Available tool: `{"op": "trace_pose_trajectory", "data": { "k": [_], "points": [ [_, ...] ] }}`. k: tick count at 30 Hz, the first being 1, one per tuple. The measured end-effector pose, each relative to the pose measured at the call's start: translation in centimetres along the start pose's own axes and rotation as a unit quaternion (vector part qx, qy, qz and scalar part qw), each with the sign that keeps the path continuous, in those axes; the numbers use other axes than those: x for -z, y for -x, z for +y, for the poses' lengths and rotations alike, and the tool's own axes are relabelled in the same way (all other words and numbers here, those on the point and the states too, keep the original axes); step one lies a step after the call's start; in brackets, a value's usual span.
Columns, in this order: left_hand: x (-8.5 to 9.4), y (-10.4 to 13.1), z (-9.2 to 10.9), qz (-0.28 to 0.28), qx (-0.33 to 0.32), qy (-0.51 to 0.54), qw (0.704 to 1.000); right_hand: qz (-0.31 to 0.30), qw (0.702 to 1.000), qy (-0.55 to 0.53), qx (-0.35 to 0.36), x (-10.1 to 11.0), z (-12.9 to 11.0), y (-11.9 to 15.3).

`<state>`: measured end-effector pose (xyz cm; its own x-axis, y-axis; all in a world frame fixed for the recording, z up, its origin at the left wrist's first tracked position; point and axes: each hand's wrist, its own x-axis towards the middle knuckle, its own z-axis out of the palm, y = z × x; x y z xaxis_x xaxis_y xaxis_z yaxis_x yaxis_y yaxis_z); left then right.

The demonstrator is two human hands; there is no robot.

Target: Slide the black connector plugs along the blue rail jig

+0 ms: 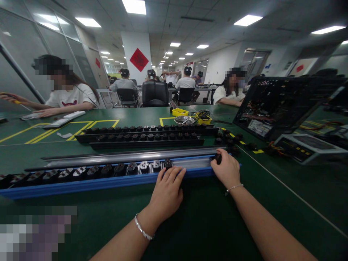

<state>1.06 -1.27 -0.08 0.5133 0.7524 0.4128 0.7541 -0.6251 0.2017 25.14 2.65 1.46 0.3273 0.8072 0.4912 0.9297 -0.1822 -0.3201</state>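
Note:
A long blue rail [108, 184] lies across the table in front of me, its channel holding a row of black and white socket modules [119, 169]. My left hand [169, 190] rests on the rail's near edge with its fingers stretched out. Its fingertips are beside the last black module [168, 163] of the row. At the rail's right end, my right hand [227, 169] pinches a black socket module [218, 158] over the channel. Part of that module is hidden by the fingers. Bare channel [197, 162] shows between the two hands.
Behind the blue rail lie a grey-black rail [130, 156] and two black rails [146, 144] with sockets. Loose black modules [236, 137] sit to their right. Farther back are a metal dish [184, 120] and yellow bins [180, 112]. An open computer case [282, 105] and a power supply [310, 148] stand right.

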Motion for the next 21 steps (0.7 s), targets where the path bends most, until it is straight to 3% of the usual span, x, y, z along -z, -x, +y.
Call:
{"op": "trace_pose_trajectory", "data": {
  "k": [21],
  "points": [
    [0.04, -0.03, -0.06, 0.000, 0.001, 0.017, 1.000, -0.004, 1.000, 0.013, -0.009, 0.17, 0.62, -0.31]
  ]
}}
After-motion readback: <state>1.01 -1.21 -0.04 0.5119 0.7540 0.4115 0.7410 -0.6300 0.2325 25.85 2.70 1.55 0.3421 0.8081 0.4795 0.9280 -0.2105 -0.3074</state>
